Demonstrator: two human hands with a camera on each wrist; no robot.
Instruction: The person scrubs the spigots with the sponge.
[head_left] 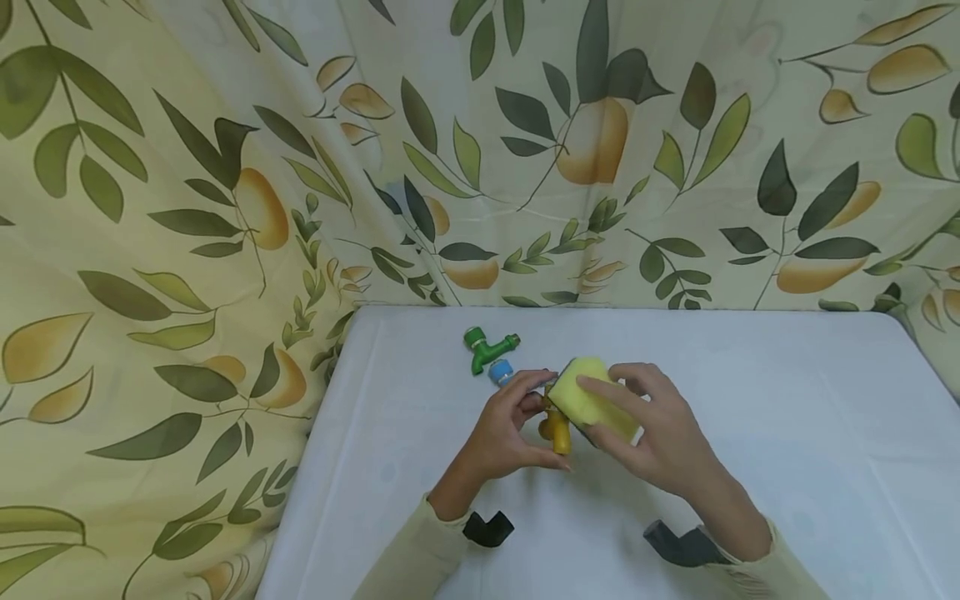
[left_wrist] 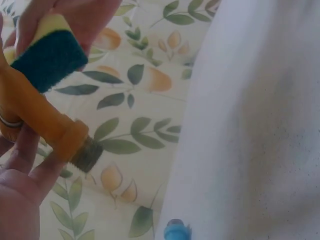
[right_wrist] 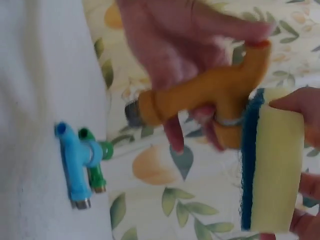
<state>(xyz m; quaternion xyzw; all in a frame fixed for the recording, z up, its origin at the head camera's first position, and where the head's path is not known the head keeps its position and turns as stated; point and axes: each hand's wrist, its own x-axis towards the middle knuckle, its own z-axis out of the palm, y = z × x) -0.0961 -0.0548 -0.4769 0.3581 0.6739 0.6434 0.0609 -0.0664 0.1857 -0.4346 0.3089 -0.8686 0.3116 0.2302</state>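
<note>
**Yellow tap (head_left: 558,429) held in the lower middle of the frame, sponge (head_left: 596,396) right up against it**

Head view first: your left hand (head_left: 502,433) has the yellow tap in its grasp just below and right of centre, thumb under the spout, fingers up top. Your right hand (head_left: 663,433) comes in from the lower right, gripping the sponge, its pale yellow side turned up. Up and to the left of your hands lie the green tap (head_left: 491,350) and, just beside it, the blue tap (head_left: 501,372), partly hidden by your left hand, all on the white table (head_left: 787,400). Behind, filling the top of the picture, hangs the leaf-print cloth (head_left: 480,167).

Over to the left wrist: here's the yellow tap at the left of the frame, slanting down to its threaded end, your left fingers beneath it. The sponge shows its dark teal side at upper left, your right hand above it. A bit of the blue tap peeks in at the bottom.

And the right wrist: yellow tap across the upper middle, threads pointing left, your left thumb at the spout's mouth. At right, you pinch the sponge, teal layer facing the tap's handle and apparently touching it. Blue and green taps sit side by side at left.
</note>
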